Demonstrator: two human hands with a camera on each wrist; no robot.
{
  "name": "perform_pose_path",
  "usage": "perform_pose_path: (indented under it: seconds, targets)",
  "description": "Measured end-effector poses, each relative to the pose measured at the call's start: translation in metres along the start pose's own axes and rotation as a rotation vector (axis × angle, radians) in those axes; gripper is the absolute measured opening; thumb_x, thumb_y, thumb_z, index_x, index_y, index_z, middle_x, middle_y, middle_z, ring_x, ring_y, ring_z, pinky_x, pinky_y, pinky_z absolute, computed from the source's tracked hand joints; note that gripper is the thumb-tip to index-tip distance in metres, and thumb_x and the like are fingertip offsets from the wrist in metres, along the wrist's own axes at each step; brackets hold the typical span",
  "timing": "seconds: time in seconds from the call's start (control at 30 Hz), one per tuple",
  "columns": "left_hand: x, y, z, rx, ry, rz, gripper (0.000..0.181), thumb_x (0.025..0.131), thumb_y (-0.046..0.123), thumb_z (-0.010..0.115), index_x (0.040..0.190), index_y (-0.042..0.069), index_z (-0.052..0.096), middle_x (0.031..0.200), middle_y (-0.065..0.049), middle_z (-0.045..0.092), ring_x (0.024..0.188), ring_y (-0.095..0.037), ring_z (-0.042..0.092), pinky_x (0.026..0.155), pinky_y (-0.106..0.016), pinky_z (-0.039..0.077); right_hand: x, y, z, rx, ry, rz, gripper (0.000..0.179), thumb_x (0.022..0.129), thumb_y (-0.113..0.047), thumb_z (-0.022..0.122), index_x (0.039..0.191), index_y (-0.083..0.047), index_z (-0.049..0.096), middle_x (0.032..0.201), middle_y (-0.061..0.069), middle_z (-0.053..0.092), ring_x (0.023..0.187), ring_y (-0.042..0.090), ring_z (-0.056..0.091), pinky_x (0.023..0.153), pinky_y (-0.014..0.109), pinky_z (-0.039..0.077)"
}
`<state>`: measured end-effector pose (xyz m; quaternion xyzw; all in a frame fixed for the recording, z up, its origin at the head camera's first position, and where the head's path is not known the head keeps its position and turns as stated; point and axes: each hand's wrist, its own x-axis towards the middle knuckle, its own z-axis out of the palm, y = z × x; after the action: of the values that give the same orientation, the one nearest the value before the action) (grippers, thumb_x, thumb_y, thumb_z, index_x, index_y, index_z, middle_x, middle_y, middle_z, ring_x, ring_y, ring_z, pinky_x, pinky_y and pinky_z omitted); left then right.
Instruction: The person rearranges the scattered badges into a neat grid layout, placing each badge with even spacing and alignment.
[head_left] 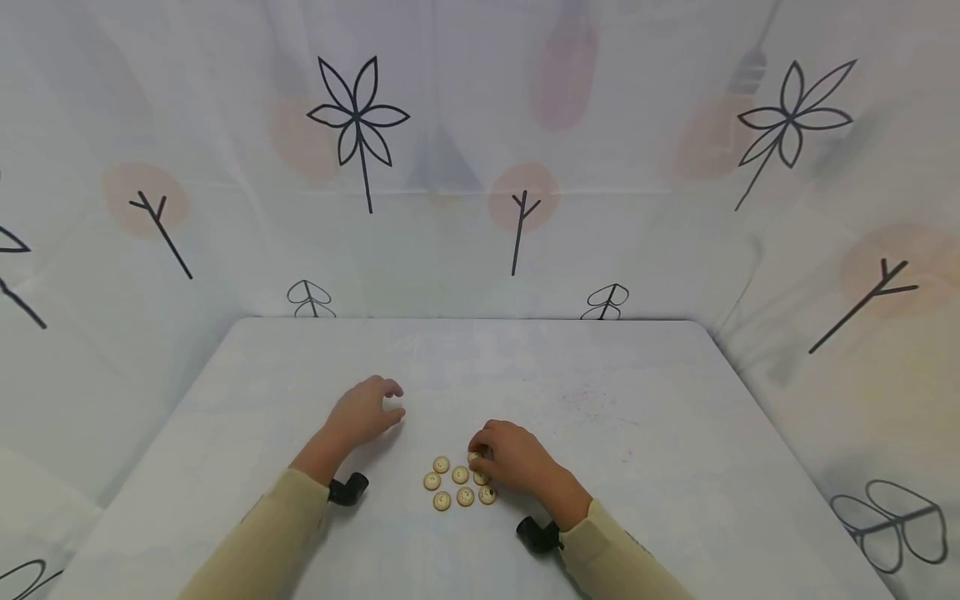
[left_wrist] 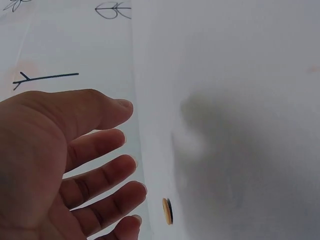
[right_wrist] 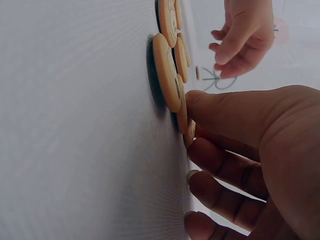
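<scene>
Several small round wooden discs with dark printed markings lie flat in a loose cluster on the white table; a middle disc (head_left: 460, 475) and a front disc (head_left: 465, 497) show fully. My right hand (head_left: 517, 457) is at the cluster's back right corner, thumb and fingertips pinching the edges of one disc (right_wrist: 190, 133) low at the table. The fingers partly cover that disc and a neighbouring disc (head_left: 481, 478). Behind and left of the cluster, my left hand (head_left: 367, 411) hovers over the table with fingers loosely bent and apart, holding nothing.
The white table (head_left: 645, 392) meets a patterned cloth backdrop (head_left: 450, 250) at its far edge and both sides. Dark wrist cameras sit on the left wrist (head_left: 349, 489) and the right wrist (head_left: 537, 535). Faint purplish specks (head_left: 588, 404) mark the tabletop at right.
</scene>
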<state>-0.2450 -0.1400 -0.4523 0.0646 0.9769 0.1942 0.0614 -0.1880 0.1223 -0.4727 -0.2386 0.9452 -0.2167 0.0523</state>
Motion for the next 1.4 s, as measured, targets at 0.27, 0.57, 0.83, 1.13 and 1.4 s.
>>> perform_pose_path:
  seconds: [0.27, 0.57, 0.83, 1.13, 1.4]
  targets:
    - [-0.009, 0.009, 0.004, 0.016, -0.063, 0.023, 0.028, 0.086, 0.031, 0.069, 0.111, 0.019, 0.066, 0.114, -0.003, 0.064, 0.105, -0.022, 0.06, 0.091, -0.043, 0.051, 0.0, 0.0, 0.001, 0.001, -0.003, 0.008, 0.017, 0.086, -0.029, 0.071, 0.098, -0.017, 0.073, 0.09, -0.009, 0.063, 0.082, 0.007, 0.056, 0.076, 0.029, 0.049]
    - [-0.021, 0.016, 0.008, 0.016, -0.09, 0.06, 0.027, 0.086, 0.03, 0.071, 0.11, 0.019, 0.066, 0.108, 0.0, 0.064, 0.101, -0.019, 0.06, 0.091, -0.041, 0.051, -0.001, 0.0, 0.001, 0.006, -0.006, 0.005, 0.017, 0.086, -0.029, 0.072, 0.098, -0.017, 0.073, 0.089, -0.01, 0.061, 0.078, 0.005, 0.053, 0.073, 0.027, 0.048]
    - [-0.029, 0.027, 0.011, 0.002, -0.13, 0.083, 0.024, 0.085, 0.029, 0.07, 0.107, 0.019, 0.068, 0.104, 0.002, 0.065, 0.098, -0.017, 0.06, 0.091, -0.041, 0.051, 0.0, -0.001, 0.0, 0.021, -0.03, 0.036, 0.019, 0.087, -0.03, 0.071, 0.1, -0.018, 0.072, 0.09, -0.01, 0.062, 0.081, 0.005, 0.054, 0.076, 0.029, 0.049]
    - [-0.035, 0.039, 0.012, 0.007, -0.156, 0.134, 0.019, 0.084, 0.029, 0.072, 0.101, 0.019, 0.069, 0.098, 0.004, 0.065, 0.088, -0.014, 0.058, 0.085, -0.038, 0.052, 0.001, -0.002, -0.003, 0.03, -0.037, 0.035, 0.018, 0.087, -0.031, 0.07, 0.1, -0.018, 0.072, 0.092, -0.01, 0.062, 0.081, 0.006, 0.053, 0.076, 0.029, 0.049]
    - [-0.041, 0.046, 0.016, 0.019, -0.183, 0.175, 0.021, 0.083, 0.029, 0.074, 0.099, 0.016, 0.07, 0.097, 0.003, 0.066, 0.089, -0.014, 0.06, 0.085, -0.038, 0.052, 0.001, -0.001, -0.003, 0.02, -0.032, 0.028, 0.017, 0.087, -0.03, 0.07, 0.099, -0.018, 0.072, 0.089, -0.01, 0.061, 0.08, 0.006, 0.053, 0.075, 0.029, 0.048]
